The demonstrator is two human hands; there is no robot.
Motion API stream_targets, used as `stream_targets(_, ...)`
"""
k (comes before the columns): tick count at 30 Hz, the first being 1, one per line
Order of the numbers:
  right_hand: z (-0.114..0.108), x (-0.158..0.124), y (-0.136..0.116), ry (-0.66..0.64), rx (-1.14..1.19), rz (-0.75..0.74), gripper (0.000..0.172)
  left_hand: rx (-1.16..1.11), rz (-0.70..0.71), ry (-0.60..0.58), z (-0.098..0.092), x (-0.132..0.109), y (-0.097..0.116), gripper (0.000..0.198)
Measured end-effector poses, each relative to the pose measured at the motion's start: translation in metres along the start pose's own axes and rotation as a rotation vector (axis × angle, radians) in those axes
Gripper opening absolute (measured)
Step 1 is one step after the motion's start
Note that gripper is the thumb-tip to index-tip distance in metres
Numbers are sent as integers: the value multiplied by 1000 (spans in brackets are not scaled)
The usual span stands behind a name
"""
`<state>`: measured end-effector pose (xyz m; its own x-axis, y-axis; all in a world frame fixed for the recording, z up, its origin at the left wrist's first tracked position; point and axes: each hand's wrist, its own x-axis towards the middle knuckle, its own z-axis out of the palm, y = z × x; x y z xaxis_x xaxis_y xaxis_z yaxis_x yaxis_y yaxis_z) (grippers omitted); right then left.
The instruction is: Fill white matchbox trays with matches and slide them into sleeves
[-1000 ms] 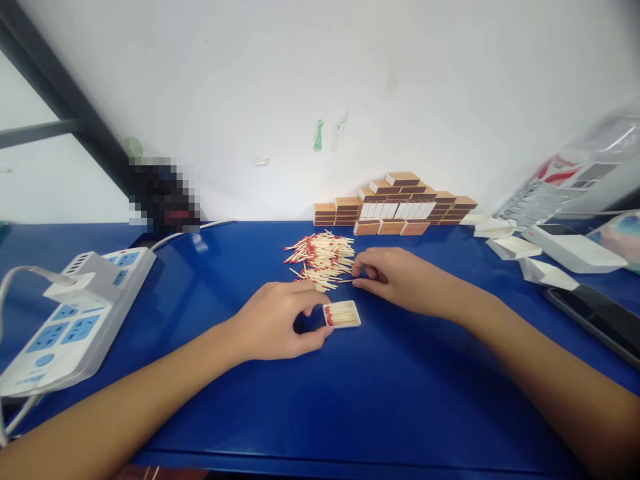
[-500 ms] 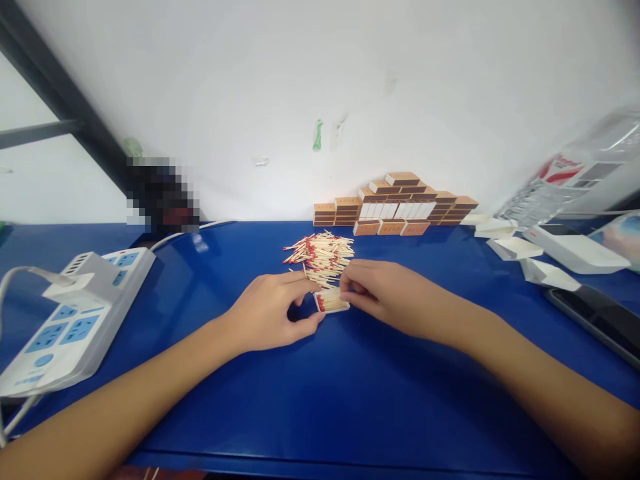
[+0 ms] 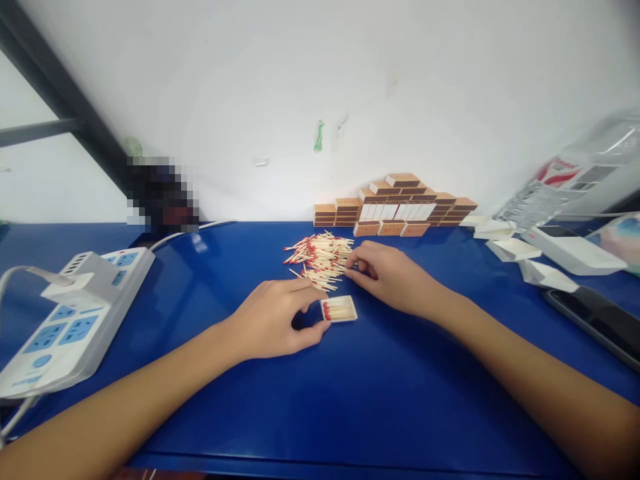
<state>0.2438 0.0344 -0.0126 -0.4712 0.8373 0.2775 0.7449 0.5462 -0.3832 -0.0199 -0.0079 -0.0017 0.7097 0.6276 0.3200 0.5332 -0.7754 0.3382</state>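
Matches (image 3: 320,257) are lying heaped on the tabletop (image 3: 350,400), light, brittle, probably best pinched mid-stick; right hand (image 3: 387,273) is curling narrow at their edge, grip unclear; left hand (image 3: 273,319) is pinching the flimsy tray (image 3: 339,309) by its end.

A blue table (image 3: 350,400) is set against a white wall. Near its middle a loose pile of matches (image 3: 320,257) is spread, and just in front of it a small open tray (image 3: 339,309) is laid flat, partly filled with red-tipped matches. Matchboxes (image 3: 395,207) are stacked in stepped rows along the wall edge. A white power strip (image 3: 75,313) is placed at the left, with a white cable (image 3: 185,232) run behind it. Empty white sleeves (image 3: 515,248), a flat white box (image 3: 575,248) and a dark slab (image 3: 595,323) are scattered at the right.
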Motion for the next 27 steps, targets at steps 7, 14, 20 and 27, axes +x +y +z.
stream_targets(7, 0, 2, -4, -16, 27, 49, 6, 21, -15, 0, -1, 1, -1, 26)
stream_targets(14, 6, 5, -23, 38, 68, -9, 8, 35, 58, -32, 2, -1, 8, 28)
stream_targets(20, 9, 3, -39, -5, 93, -39, 11, 21, 128, -81, 4, -5, 17, 25)
stream_targets(27, 10, 2, -55, -38, 131, -44, 10, 88, 240, -75, 7, -8, 26, 25)
